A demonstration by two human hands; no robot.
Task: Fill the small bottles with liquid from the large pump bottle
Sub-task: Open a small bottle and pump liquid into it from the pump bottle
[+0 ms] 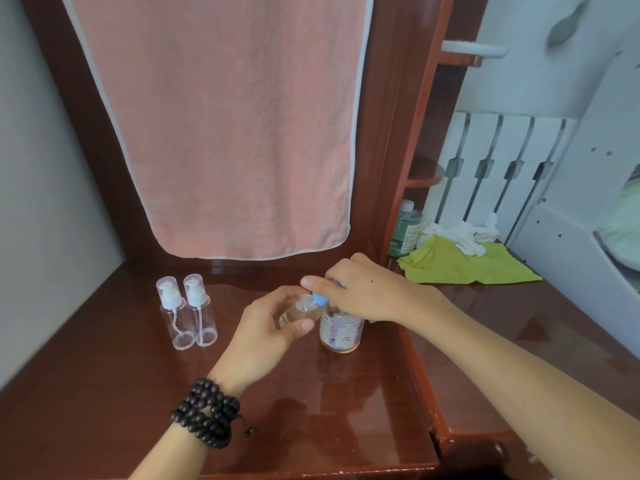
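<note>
The large pump bottle [341, 329] stood on the tabletop [104, 393], and the right hand [360, 292] lay curled over its blue pump head [320, 299], apparently pressing it. The left hand [270, 327] gripped an uncapped small bottle [298, 311], tilted with its mouth under the spout; it looked partly filled, so the first fill seemed under way. Two more small bottles [188, 311] stood capped and apparently empty to the left, well apart from the pump, so most of the work remained. A pink towel [221, 126] hung behind, and a yellow-green cloth [464, 263], white rags [460, 233] and a green bottle [405, 228] sat on the right; none blocked the hands.
</note>
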